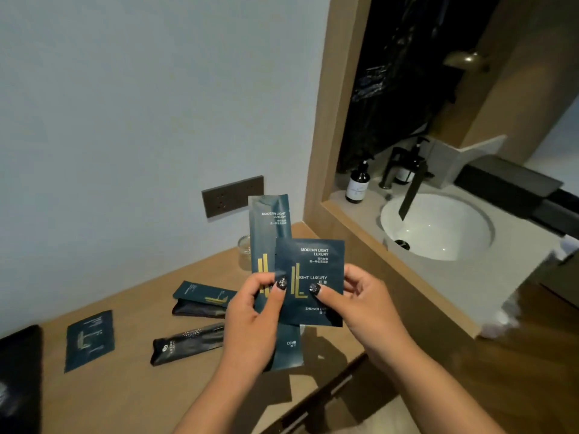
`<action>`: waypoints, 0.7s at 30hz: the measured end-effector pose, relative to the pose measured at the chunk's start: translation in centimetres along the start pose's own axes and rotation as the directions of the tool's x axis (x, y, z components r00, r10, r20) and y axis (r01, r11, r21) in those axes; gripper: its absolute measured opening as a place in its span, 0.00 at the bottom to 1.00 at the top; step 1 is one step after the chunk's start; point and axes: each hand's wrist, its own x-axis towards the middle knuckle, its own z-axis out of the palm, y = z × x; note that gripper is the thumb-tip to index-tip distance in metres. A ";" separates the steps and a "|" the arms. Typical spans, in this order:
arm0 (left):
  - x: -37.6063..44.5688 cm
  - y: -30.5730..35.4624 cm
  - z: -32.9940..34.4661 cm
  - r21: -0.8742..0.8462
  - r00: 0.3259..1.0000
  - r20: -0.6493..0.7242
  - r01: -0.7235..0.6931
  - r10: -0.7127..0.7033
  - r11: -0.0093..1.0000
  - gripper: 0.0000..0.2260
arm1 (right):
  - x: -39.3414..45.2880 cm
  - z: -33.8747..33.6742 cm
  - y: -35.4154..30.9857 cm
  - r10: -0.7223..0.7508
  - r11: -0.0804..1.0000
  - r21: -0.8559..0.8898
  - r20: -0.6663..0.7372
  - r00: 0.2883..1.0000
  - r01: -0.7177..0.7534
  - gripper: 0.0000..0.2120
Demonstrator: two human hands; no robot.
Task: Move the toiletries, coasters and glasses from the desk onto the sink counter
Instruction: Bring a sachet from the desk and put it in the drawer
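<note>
Above the wooden desk I hold two dark teal toiletry packets upright. My left hand pinches the long comb packet and the left edge of the square shower cap packet in front of it. My right hand grips the shower cap packet's right side. On the desk lie a square teal packet, a long black packet and a teal packet on a dark pouch. A glass stands at the back, partly hidden behind the comb packet. The grey sink counter is to the right.
A white basin with a dark faucet and pump bottles sits on the counter past a wooden partition. A dark wall socket plate is behind the desk. A black object lies at the desk's left edge.
</note>
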 end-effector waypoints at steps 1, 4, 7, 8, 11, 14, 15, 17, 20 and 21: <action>-0.7 0.4 1.3 0.002 1.000 0.014 -0.006 0.006 1.000 0.09 | -0.7 -1.7 -0.3 -0.012 1.000 -0.023 -0.010 1.000 0.011 0.10; -2.9 1.9 5.6 0.012 0.996 0.075 -0.051 0.050 0.999 0.10 | -2.6 -7.1 -1.2 -0.057 0.997 -0.052 -0.104 0.993 0.052 0.11; -5.3 3.4 10.0 0.015 0.986 0.145 -0.087 0.084 0.996 0.10 | -4.3 -12.4 -2.2 -0.200 0.960 -0.236 -0.198 0.959 0.152 0.17; -6.1 3.8 11.4 0.013 0.980 0.172 -0.098 0.095 0.995 0.10 | -4.9 -14.0 -2.6 -0.266 0.920 -0.343 -0.197 0.944 0.188 0.19; -8.3 4.8 15.6 0.016 0.960 0.243 -0.145 0.137 0.989 0.08 | -6.6 -18.5 -3.5 -0.347 0.802 -0.547 -0.101 0.932 0.239 0.18; -9.7 5.9 19.4 -0.023 0.934 0.310 -0.181 0.180 0.983 0.06 | -8.3 -22.0 -3.6 -0.302 0.804 -0.560 -0.098 0.948 0.198 0.12; -10.1 6.2 20.6 -0.039 0.925 0.331 -0.185 0.187 0.982 0.07 | -9.0 -23.1 -3.5 -0.303 0.804 -0.566 -0.124 0.945 0.184 0.10; -10.8 6.9 22.7 -0.068 0.910 0.371 -0.169 0.182 0.983 0.11 | -10.3 -25.3 -3.3 -0.317 0.804 -0.574 -0.186 0.930 0.159 0.08; -11.8 7.9 25.5 -0.126 0.898 0.411 -0.119 0.161 0.985 0.14 | -12.4 -29.0 -3.0 -0.342 0.808 -0.578 -0.301 0.890 0.115 0.07; -11.9 8.2 26.3 -0.159 0.896 0.421 -0.082 0.142 0.984 0.16 | -13.1 -30.3 -2.9 -0.346 0.816 -0.570 -0.347 0.872 0.097 0.06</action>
